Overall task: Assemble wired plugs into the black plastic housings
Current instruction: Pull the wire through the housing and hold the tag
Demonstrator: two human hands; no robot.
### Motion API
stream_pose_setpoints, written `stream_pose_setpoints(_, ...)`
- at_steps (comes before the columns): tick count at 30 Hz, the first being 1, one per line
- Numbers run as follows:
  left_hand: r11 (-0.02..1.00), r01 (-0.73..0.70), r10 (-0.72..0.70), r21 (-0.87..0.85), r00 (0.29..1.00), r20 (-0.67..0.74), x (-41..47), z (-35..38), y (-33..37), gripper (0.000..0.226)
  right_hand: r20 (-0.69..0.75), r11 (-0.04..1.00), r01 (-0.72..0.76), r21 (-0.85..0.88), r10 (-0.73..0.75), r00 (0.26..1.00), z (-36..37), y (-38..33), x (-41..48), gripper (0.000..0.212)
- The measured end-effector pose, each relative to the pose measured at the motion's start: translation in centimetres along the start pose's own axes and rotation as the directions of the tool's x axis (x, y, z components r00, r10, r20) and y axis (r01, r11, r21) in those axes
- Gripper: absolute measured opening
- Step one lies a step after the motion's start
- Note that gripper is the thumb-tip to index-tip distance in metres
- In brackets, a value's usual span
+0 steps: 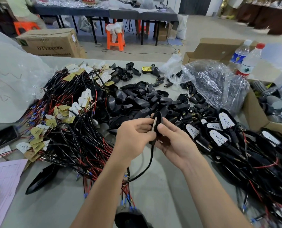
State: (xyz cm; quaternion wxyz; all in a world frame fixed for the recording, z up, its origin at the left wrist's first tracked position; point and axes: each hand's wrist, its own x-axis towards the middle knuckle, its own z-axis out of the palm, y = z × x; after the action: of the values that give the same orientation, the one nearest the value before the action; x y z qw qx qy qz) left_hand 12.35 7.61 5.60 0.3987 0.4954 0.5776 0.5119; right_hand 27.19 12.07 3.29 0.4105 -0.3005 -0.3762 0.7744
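- Left hand (133, 139) and right hand (175, 142): fingers clamped on a black pointed plastic housing (159, 115) holding a white wired plug (155, 123).
- Brown cardboard box (49, 42) printed "DTY", far behind-left of that housing.

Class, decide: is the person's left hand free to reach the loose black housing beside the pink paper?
Probably not yet: the left hand pinches a white board at the held housing; the loose housing lies uncovered.
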Motion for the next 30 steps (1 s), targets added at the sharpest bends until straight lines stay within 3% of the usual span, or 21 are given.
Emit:
stream_pose_setpoints(6,0.956,0.040,-0.035,-0.291,0.999,0.022,-0.1,-0.5,-0.3,0.028,0.032,0.994,-0.061,0.096,0.059,0.998,-0.1,0.2,0.1,0.034)
stream_pose_setpoints(12,0.996,-0.079,0.060,-0.047,0.947,-0.317,0.3,-0.1,-1.1,0.035,0.181,0.988,-0.112,0.103,0.092,0.979,1.0,0.2,-0.3,0.037)
stream_pose_setpoints(15,0.993,-0.057,0.023,-0.101,0.949,-0.314,0.2,0.0,-1.4,0.048,0.225,0.989,-0.124,0.084,0.102,0.969,1.4,-0.2,-0.6,0.039)
stream_pose_setpoints(17,0.984,-0.009,-0.023,-0.175,0.983,-0.183,0.2,0.1,-1.5,0.050,0.174,0.993,-0.105,0.050,0.094,0.980,1.7,-0.3,-0.8,0.034)
stream_pose_setpoints(20,0.952,0.080,-0.089,-0.294,0.996,-0.017,-0.2,0.7,-1.5,0.034,-0.006,0.999,-0.037,0.036,0.038,0.999,2.4,-0.3,-0.6,0.025)
stream_pose_setpoints(23,0.942,0.151,-0.131,-0.301,0.988,0.087,-1.0,1.1,-2.1,0.028,-0.230,0.972,0.106,0.209,-0.056,0.971,2.8,-1.0,0.2,0.022)
stream_pose_setpoints(27,0.980,0.199,-0.196,0.004,0.959,0.205,-2.4,0.0,-3.7,0.034,-0.418,0.892,0.298,0.340,-0.140,0.898,1.7,-2.8,0.9,0.022)
stream_pose_setpoints(30,0.958,0.185,-0.226,0.218,0.957,0.183,-3.0,-2.4,-4.5,0.028,-0.477,0.914,0.288,0.286,-0.125,0.870,-0.6,-3.6,0.5,0.025)
